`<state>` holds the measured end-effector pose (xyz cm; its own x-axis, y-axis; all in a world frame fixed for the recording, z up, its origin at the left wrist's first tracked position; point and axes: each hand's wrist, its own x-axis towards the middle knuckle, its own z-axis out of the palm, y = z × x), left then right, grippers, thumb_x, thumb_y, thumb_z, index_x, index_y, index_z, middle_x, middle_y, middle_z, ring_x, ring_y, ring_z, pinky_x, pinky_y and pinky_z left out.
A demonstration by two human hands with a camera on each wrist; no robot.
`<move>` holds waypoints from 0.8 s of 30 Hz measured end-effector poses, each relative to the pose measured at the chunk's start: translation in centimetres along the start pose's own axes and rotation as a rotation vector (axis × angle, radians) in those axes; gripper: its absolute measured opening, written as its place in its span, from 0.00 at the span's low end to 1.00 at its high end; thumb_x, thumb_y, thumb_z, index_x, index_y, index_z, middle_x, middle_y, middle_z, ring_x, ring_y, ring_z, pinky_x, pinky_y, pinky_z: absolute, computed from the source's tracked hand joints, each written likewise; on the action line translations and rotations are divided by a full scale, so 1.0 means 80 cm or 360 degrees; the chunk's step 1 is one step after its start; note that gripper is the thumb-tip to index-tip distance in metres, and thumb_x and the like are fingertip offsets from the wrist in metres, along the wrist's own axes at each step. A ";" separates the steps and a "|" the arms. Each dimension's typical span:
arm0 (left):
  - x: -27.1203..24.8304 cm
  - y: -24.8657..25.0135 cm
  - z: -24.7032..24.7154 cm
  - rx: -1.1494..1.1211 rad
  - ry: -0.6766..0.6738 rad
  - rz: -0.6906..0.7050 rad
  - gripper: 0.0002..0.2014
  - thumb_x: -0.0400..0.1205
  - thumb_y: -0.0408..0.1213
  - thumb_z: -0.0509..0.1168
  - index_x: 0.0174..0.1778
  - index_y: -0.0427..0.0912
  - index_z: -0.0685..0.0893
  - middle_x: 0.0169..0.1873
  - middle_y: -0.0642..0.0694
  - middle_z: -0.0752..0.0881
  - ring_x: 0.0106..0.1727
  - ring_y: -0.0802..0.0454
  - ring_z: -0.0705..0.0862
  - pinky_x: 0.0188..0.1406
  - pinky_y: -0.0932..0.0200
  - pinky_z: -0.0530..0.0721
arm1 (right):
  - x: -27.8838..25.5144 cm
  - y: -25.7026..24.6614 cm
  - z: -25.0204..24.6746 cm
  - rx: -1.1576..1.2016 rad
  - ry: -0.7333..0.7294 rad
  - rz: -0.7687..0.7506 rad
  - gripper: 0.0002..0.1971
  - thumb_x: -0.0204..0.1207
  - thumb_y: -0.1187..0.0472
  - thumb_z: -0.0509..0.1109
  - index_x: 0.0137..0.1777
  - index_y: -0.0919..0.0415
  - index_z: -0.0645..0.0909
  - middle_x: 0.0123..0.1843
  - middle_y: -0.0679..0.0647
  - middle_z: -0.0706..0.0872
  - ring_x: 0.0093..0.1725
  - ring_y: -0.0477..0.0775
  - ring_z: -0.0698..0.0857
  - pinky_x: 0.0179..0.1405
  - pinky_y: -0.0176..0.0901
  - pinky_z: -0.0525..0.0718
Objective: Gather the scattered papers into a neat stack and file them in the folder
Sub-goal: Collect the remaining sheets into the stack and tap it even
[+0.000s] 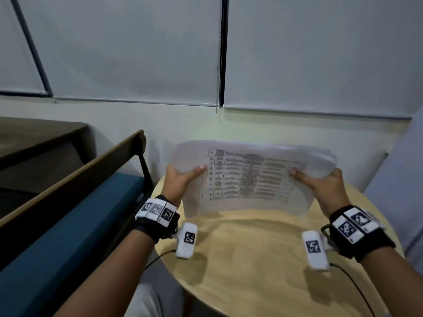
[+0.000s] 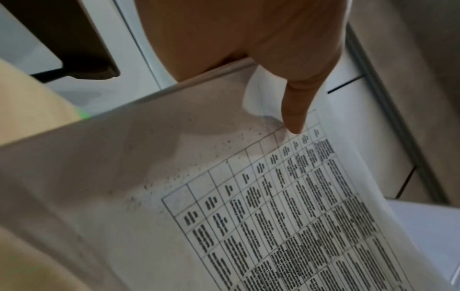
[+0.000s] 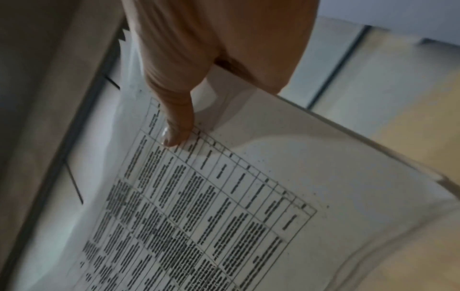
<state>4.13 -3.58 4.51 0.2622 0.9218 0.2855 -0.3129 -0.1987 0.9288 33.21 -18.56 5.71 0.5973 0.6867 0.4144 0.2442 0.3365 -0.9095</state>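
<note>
A stack of white papers (image 1: 247, 179) with a printed table on the top sheet is held upright above the round wooden table (image 1: 251, 259). My left hand (image 1: 180, 177) grips its left edge, thumb on the front sheet. My right hand (image 1: 320, 181) grips the right edge the same way. The stack bows, and its bottom edge is near the tabletop. The left wrist view shows the papers (image 2: 248, 196) with my thumb (image 2: 296, 118) pressing on the table print. In the right wrist view my thumb (image 3: 176, 130) presses the papers (image 3: 224, 196). No folder is in view.
A bench with a blue seat (image 1: 68, 236) and a brown wooden backrest (image 1: 68, 175) stands to the left of the table. A white wall (image 1: 297, 129) with grey window blinds (image 1: 137, 53) is right behind the table. Cables trail from both wrist cameras.
</note>
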 end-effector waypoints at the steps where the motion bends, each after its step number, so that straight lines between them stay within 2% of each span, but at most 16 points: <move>1: -0.005 -0.011 -0.002 0.0012 0.0023 -0.0069 0.17 0.71 0.26 0.77 0.55 0.40 0.87 0.55 0.37 0.91 0.55 0.43 0.91 0.55 0.49 0.89 | -0.008 0.011 -0.001 -0.0015 -0.0012 0.0055 0.32 0.42 0.46 0.89 0.48 0.59 0.89 0.50 0.51 0.94 0.47 0.53 0.92 0.52 0.55 0.90; 4: -0.019 -0.031 -0.006 0.0035 0.0022 -0.0210 0.12 0.71 0.29 0.77 0.50 0.37 0.89 0.53 0.33 0.91 0.53 0.39 0.89 0.53 0.47 0.89 | -0.027 0.028 -0.003 -0.0035 -0.0063 0.0186 0.26 0.46 0.54 0.87 0.47 0.59 0.88 0.50 0.58 0.93 0.49 0.60 0.91 0.55 0.58 0.89; 6: -0.021 -0.030 -0.006 -0.0024 -0.0007 -0.0212 0.13 0.72 0.34 0.76 0.51 0.35 0.90 0.53 0.32 0.91 0.52 0.40 0.90 0.52 0.50 0.90 | -0.030 0.023 -0.003 0.0030 -0.0096 0.0180 0.26 0.49 0.53 0.85 0.49 0.60 0.88 0.49 0.57 0.93 0.46 0.56 0.91 0.48 0.49 0.91; 9: -0.015 -0.016 0.003 -0.0099 0.0017 -0.0165 0.18 0.76 0.41 0.75 0.53 0.28 0.88 0.51 0.32 0.90 0.49 0.41 0.89 0.51 0.50 0.88 | -0.025 0.002 -0.001 0.0079 -0.0156 0.0068 0.33 0.53 0.43 0.82 0.54 0.65 0.89 0.47 0.56 0.93 0.41 0.50 0.90 0.36 0.36 0.88; 11: -0.009 -0.010 0.008 -0.0043 0.0049 -0.0129 0.27 0.72 0.54 0.75 0.42 0.28 0.85 0.43 0.32 0.86 0.44 0.43 0.86 0.48 0.49 0.84 | -0.022 -0.011 0.003 0.0117 -0.0143 0.0076 0.31 0.55 0.37 0.80 0.49 0.63 0.90 0.39 0.52 0.93 0.34 0.47 0.89 0.31 0.32 0.85; 12: -0.006 -0.008 0.011 -0.0004 0.0086 -0.0119 0.28 0.70 0.59 0.74 0.37 0.32 0.82 0.39 0.35 0.82 0.41 0.45 0.83 0.45 0.50 0.80 | -0.020 -0.015 0.005 0.0143 -0.0121 0.0100 0.26 0.58 0.38 0.78 0.44 0.61 0.90 0.34 0.50 0.92 0.30 0.46 0.88 0.29 0.30 0.83; 13: -0.004 -0.008 0.014 0.0030 0.0140 -0.0111 0.28 0.69 0.61 0.73 0.36 0.36 0.79 0.37 0.38 0.80 0.39 0.47 0.80 0.43 0.52 0.79 | -0.019 -0.017 0.007 0.0156 -0.0076 0.0133 0.20 0.62 0.41 0.77 0.40 0.59 0.90 0.30 0.48 0.91 0.28 0.44 0.86 0.28 0.30 0.82; 15: 0.000 -0.011 0.017 0.0059 0.0270 -0.0094 0.21 0.72 0.56 0.73 0.35 0.39 0.81 0.35 0.41 0.83 0.38 0.49 0.82 0.42 0.54 0.81 | -0.016 -0.013 0.007 0.0107 0.0037 0.0173 0.11 0.70 0.50 0.77 0.37 0.58 0.89 0.27 0.45 0.90 0.26 0.42 0.86 0.31 0.33 0.82; 17: -0.001 -0.013 0.020 0.0074 0.0397 -0.0086 0.16 0.72 0.52 0.74 0.35 0.42 0.82 0.36 0.45 0.86 0.38 0.47 0.83 0.43 0.55 0.81 | -0.015 -0.010 0.006 0.0065 0.0097 0.0202 0.06 0.72 0.56 0.77 0.39 0.58 0.89 0.28 0.44 0.90 0.28 0.41 0.86 0.37 0.38 0.81; 18: -0.002 -0.014 0.021 0.0061 0.0431 -0.0075 0.16 0.71 0.53 0.74 0.33 0.43 0.80 0.33 0.46 0.84 0.36 0.47 0.82 0.40 0.56 0.80 | -0.015 -0.010 0.006 0.0057 0.0108 0.0212 0.05 0.72 0.58 0.77 0.40 0.59 0.90 0.29 0.44 0.91 0.28 0.40 0.86 0.39 0.39 0.81; 21: -0.004 -0.014 0.021 0.0121 0.0362 0.0038 0.27 0.73 0.58 0.72 0.19 0.52 0.63 0.20 0.53 0.67 0.23 0.52 0.65 0.24 0.61 0.65 | -0.017 -0.011 0.008 0.0058 0.0087 0.0216 0.05 0.71 0.59 0.77 0.37 0.58 0.90 0.30 0.43 0.91 0.29 0.40 0.86 0.38 0.37 0.82; 22: -0.003 -0.012 0.021 0.0158 0.0368 0.0045 0.30 0.74 0.60 0.71 0.18 0.53 0.59 0.19 0.54 0.64 0.23 0.51 0.61 0.24 0.61 0.61 | -0.017 -0.012 0.008 0.0063 0.0076 0.0214 0.05 0.69 0.58 0.78 0.34 0.57 0.91 0.30 0.44 0.90 0.29 0.40 0.86 0.37 0.35 0.82; 24: 0.003 -0.012 0.020 0.0141 0.0446 -0.0013 0.32 0.72 0.59 0.72 0.16 0.51 0.59 0.18 0.53 0.64 0.24 0.49 0.61 0.27 0.57 0.61 | -0.016 -0.013 0.008 0.0061 0.0059 0.0202 0.05 0.66 0.56 0.80 0.33 0.57 0.91 0.31 0.45 0.90 0.31 0.42 0.86 0.36 0.34 0.83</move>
<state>5.95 -3.67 4.10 -0.0015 0.9771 0.2128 -0.2278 -0.2075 0.9513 31.70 -19.40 6.10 0.6494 0.7015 0.2937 0.1356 0.2732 -0.9524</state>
